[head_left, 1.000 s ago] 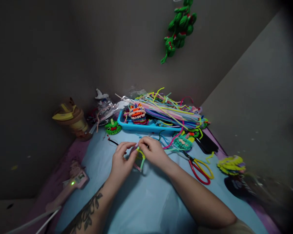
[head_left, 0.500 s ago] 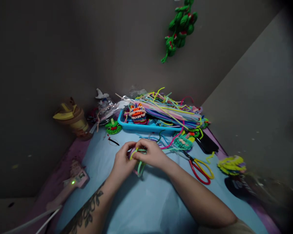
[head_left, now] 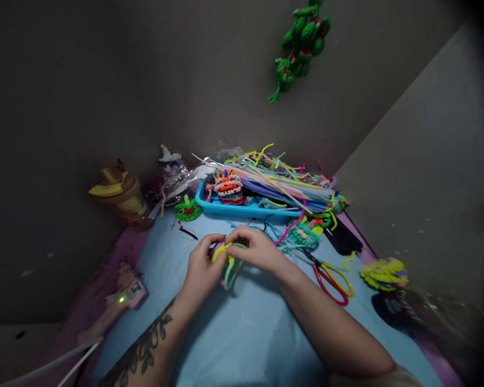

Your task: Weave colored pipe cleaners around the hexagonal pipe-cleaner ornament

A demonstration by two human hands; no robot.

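My left hand (head_left: 201, 267) and my right hand (head_left: 257, 250) meet over the light blue table cover (head_left: 242, 328), both pinched on a small bundle of pipe cleaners (head_left: 227, 262) in yellow, green and pink. The strands loop between my fingertips and hang toward the cover. My left forearm carries a dark tattoo. Just behind my hands stands a blue tray (head_left: 242, 208) heaped with long coloured pipe cleaners (head_left: 282, 180) and a stack of coiled pieces (head_left: 228, 188).
Red and yellow scissors (head_left: 331, 277) lie right of my right hand, near a teal woven piece (head_left: 303, 235) and a black flat object (head_left: 342, 240). A pink glue gun (head_left: 123, 298) lies left, a brown cup (head_left: 119, 196) stands behind it. A green figure (head_left: 300, 45) hangs on the wall.
My hands have drawn closer together around the bundle, and the yellow and green strands have been bent round between my fingers. The view has shifted slightly.
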